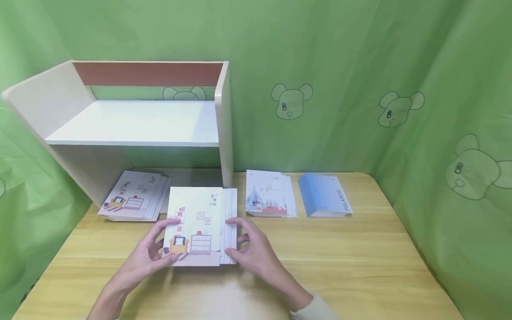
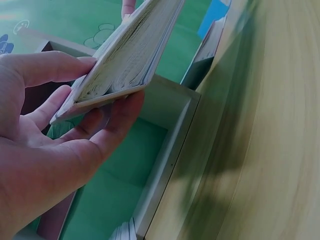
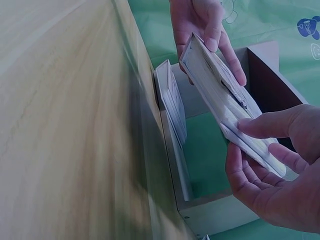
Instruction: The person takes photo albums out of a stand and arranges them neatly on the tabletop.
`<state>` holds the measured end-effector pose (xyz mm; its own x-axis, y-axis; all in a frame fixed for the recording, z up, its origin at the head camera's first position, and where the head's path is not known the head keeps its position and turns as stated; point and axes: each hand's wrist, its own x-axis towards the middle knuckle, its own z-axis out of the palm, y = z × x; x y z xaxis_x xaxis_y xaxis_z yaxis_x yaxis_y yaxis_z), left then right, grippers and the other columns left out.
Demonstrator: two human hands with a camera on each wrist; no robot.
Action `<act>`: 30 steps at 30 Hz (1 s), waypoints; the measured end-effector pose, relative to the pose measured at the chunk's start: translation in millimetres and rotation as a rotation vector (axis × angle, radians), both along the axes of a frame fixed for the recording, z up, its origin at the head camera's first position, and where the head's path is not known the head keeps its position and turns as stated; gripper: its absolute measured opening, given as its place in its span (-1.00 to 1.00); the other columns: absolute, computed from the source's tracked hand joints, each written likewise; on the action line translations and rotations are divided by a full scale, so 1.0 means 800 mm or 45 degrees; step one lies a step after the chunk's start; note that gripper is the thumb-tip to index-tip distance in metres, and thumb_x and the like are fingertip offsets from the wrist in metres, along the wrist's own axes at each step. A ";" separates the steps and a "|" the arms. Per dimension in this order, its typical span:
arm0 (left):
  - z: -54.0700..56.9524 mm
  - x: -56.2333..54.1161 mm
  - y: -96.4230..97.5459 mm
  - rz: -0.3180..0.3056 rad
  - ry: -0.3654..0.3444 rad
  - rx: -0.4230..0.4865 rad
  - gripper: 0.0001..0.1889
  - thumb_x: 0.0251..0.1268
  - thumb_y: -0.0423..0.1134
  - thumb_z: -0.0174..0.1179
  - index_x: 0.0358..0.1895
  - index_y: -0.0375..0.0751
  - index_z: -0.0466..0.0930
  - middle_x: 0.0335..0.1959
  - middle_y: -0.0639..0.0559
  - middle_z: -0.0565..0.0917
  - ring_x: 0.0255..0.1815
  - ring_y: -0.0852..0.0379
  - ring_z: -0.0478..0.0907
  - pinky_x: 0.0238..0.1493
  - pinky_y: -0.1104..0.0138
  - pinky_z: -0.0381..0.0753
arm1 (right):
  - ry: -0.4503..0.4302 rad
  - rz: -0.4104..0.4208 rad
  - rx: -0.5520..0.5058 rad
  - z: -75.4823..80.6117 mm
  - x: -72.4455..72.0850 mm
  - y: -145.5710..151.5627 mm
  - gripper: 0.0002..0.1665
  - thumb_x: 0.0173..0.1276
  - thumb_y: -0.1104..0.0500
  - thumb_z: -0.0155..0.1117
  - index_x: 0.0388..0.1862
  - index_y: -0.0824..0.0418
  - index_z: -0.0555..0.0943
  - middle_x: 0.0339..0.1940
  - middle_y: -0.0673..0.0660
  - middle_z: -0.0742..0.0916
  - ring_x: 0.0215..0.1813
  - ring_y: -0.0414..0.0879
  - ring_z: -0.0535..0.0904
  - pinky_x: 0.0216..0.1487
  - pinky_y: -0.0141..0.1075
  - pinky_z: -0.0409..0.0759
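Observation:
Both hands hold up a thick white book (image 1: 196,224) whose cover shows a drawn armchair, a chest of drawers and small picture frames. My left hand (image 1: 146,253) grips its left side, thumb at the lower corner and a finger on the cover. The right hand (image 1: 256,249) pinches the layered right edge between thumb and fingers. In the left wrist view the page edges of the book (image 2: 132,55) show between its covers. The right wrist view has the book (image 3: 220,95) tilted, clear of the tabletop, with both hands on it.
A white shelf unit (image 1: 132,122) stands at the back left, with a similar book or stack (image 1: 132,195) under its board. Right of it lie a white book with a tent picture (image 1: 264,195) and a blue one marked POLAROID (image 1: 326,193). Green curtain (image 1: 340,58) hangs behind the wooden table (image 1: 340,271).

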<state>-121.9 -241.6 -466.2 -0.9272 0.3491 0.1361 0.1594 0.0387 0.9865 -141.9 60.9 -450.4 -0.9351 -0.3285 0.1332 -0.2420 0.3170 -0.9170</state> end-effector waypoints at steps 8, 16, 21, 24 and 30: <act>-0.001 -0.002 0.011 -0.010 0.067 0.028 -0.17 0.20 -0.58 0.33 0.53 -0.22 0.18 0.60 -0.29 -0.01 0.25 0.08 0.56 -0.03 0.04 0.76 | 0.021 -0.007 0.023 0.003 0.000 0.009 -0.19 0.13 0.47 0.51 0.35 0.06 0.52 0.41 0.10 0.52 -0.10 -0.02 0.63 -0.21 -0.34 0.77; -0.001 -0.007 0.024 -0.033 0.057 0.061 -0.15 0.16 -0.58 0.36 0.52 -0.22 0.19 0.57 -0.26 0.03 0.25 -0.15 0.53 -0.02 0.03 0.75 | 0.014 -0.026 0.036 0.004 0.001 0.021 -0.19 0.13 0.47 0.52 0.35 0.05 0.51 0.39 0.10 0.53 -0.11 -0.02 0.63 -0.22 -0.34 0.77; -0.003 -0.009 0.033 -0.038 0.071 0.061 -0.16 0.16 -0.58 0.36 0.52 -0.21 0.20 0.56 -0.26 0.05 0.23 -0.29 0.50 -0.04 0.03 0.77 | 0.031 -0.031 0.031 0.002 0.002 0.030 -0.18 0.12 0.49 0.51 0.35 0.07 0.51 0.35 0.12 0.55 -0.12 -0.01 0.65 -0.20 -0.29 0.78; -0.004 -0.010 0.039 -0.045 0.080 0.057 -0.16 0.17 -0.58 0.36 0.52 -0.20 0.20 0.55 -0.26 0.07 0.21 -0.36 0.49 -0.05 0.03 0.77 | 0.039 -0.037 0.023 0.000 0.002 0.036 -0.18 0.11 0.50 0.50 0.35 0.09 0.51 0.33 0.14 0.56 -0.13 0.00 0.65 -0.20 -0.26 0.79; -0.005 -0.012 0.052 -0.059 0.052 0.083 -0.14 0.14 -0.58 0.38 0.52 -0.17 0.21 0.52 -0.27 0.11 0.21 -0.40 0.48 -0.03 0.01 0.76 | 0.026 -0.063 0.017 0.000 0.005 0.047 -0.18 0.11 0.51 0.50 0.34 0.09 0.51 0.29 0.17 0.57 -0.14 0.00 0.66 -0.18 -0.25 0.79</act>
